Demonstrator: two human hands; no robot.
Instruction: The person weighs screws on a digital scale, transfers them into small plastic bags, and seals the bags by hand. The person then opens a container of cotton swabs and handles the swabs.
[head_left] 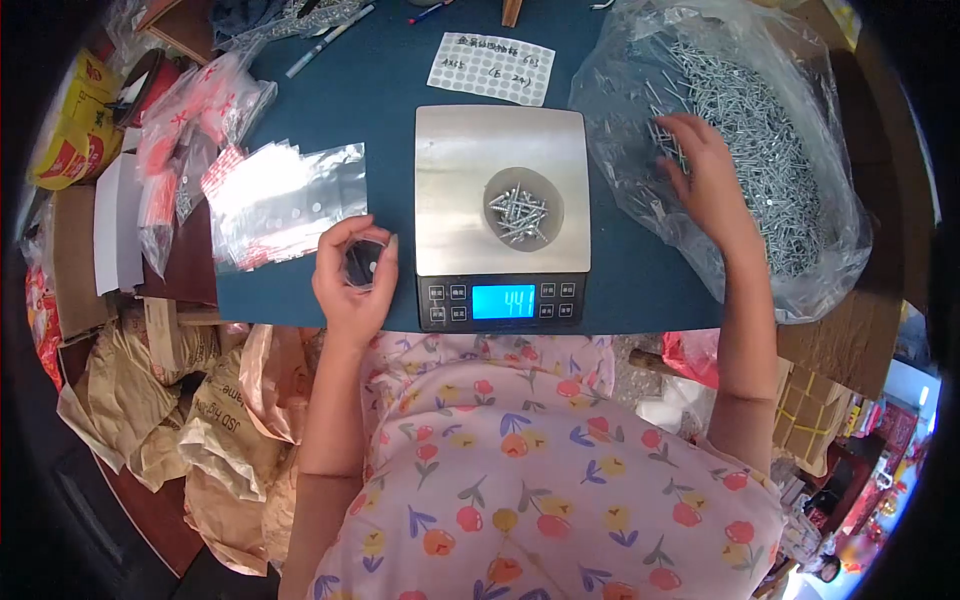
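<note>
My left hand (352,275) is curled round a small clear plastic bag (362,263) with a white round sticker, left of the scale. My right hand (703,175) is at the left part of a large clear bag (640,60) full of loose silver screws (760,150). Its thumb and fingers are apart, with some screws close to the fingertips. Between my hands lies a digital scale (455,190) with a metal plate. A round dish (554,225) on it holds a small heap of screws (520,212). The lit display (504,302) shows digits like 441.
A stack of clear zip bags (290,200) lies left of the scale. Behind it is a sheet of round stickers (491,68) with handwriting. A pen (330,40) lies at the back. Brown paper bags (225,420) sit below the table's left side.
</note>
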